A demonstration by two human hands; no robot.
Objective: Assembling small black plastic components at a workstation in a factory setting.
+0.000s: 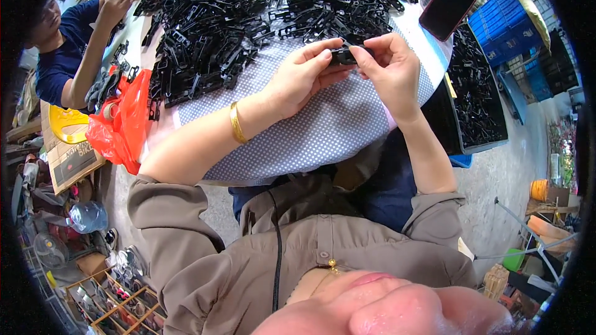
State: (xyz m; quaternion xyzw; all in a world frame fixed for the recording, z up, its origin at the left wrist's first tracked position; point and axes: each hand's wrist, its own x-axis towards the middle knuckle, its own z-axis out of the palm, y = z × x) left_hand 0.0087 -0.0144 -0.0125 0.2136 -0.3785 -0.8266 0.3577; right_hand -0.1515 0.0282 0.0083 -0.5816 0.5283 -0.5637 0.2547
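Note:
Over the near part of the table, my left hand is closed around a small black plastic part, thumb on top and fingers beneath. My right hand pinches the right end of that same part between thumb and forefinger. The part's exact kind is too covered by my fingers to make out. Just beyond my hands lies a large heap of black plastic clip-like parts, spread across the far side of the table. Under my wrists the table carries a grey-blue cloth with white dots.
A phone stands at the table's right. Below it, a black bin holds more black parts, beside a blue crate. Red plastic bags hang at the left edge. A co-worker in dark blue sits at the far left, hands raised.

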